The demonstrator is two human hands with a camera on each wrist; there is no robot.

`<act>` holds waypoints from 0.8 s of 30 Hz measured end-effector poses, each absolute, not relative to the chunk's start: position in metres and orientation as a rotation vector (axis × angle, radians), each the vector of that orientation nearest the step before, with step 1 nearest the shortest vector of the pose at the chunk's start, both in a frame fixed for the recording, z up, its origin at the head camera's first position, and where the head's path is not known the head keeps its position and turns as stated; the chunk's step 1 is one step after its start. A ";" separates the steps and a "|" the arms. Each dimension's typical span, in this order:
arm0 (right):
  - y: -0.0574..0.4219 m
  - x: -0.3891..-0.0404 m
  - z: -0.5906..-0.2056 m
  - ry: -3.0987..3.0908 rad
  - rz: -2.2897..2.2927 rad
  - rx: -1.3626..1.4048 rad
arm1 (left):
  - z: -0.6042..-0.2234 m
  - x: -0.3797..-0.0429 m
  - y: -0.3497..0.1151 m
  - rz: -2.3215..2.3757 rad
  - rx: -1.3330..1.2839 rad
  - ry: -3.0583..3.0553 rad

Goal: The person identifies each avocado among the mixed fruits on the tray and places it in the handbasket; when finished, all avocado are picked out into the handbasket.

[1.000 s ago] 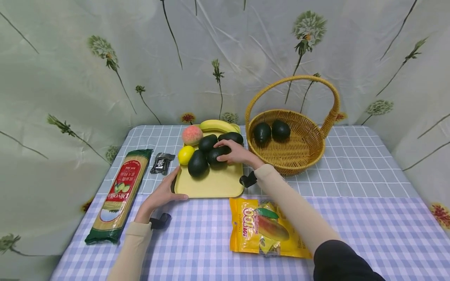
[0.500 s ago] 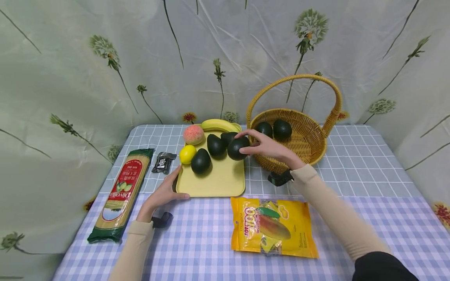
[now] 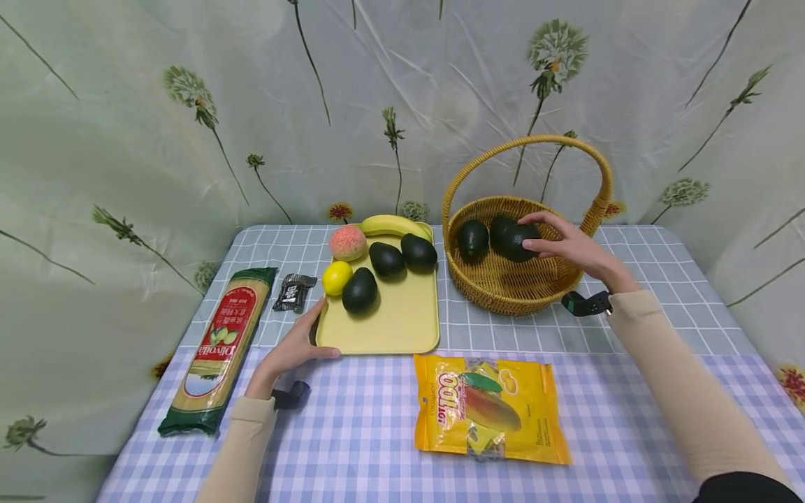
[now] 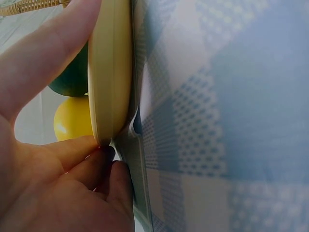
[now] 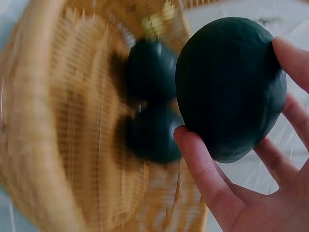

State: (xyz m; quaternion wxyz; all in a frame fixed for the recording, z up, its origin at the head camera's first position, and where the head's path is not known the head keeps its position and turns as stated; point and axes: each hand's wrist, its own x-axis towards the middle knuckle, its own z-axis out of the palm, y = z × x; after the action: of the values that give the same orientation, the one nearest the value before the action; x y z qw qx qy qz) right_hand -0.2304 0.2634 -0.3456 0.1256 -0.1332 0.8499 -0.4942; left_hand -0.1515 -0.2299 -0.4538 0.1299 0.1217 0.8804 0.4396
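My right hand point(image 3: 566, 244) holds a dark green avocado point(image 5: 231, 89) by its fingertips and thumb over the wicker basket point(image 3: 553, 297). Inside the basket sit two more avocados, one at the left point(image 3: 473, 241) and one partly hidden behind the held fruit. My left hand point(image 3: 292, 353) spans the near left corner of the yellow tray point(image 3: 402, 332), thumb along the front edge and fingers at the left side. On the tray lie several fruits: three avocados point(image 3: 360, 290), a lemon point(image 3: 337, 278), a peach point(image 3: 347, 242) and bananas point(image 3: 393, 225).
The basket's tall handle point(image 3: 528, 140) arches above its opening. A yellow mango candy bag point(image 3: 490, 409) lies in front of the tray. Left of it are a spaghetti pack point(image 3: 216, 349) and a small black wrapped packet point(image 3: 293, 292). Patterned cloth point(image 3: 283, 140) hangs behind the table.
My right hand has lifted an avocado off the tray and carried it rightward over the basket. The far right avocado on the tray now shows fully. My left hand stays at the tray corner.
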 end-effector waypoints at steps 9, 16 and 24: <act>0.284 -0.240 -0.350 2.554 -1.280 -0.320 | -0.458 -0.153 -0.231 1.271 0.316 2.550; 0.284 -0.248 -0.352 2.588 -1.169 -0.317 | -0.459 -0.151 -0.231 1.287 0.357 2.565; 0.281 -0.262 -0.358 2.606 -1.013 -0.362 | -0.456 -0.151 -0.231 1.285 0.354 2.563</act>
State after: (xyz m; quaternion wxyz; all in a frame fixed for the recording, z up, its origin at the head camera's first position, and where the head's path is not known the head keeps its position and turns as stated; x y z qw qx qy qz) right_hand -0.2619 0.2812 -0.3580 0.1605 -0.1268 0.9123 -0.3548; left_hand -0.1514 -0.2313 -0.4562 0.1262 0.1217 0.8801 0.4413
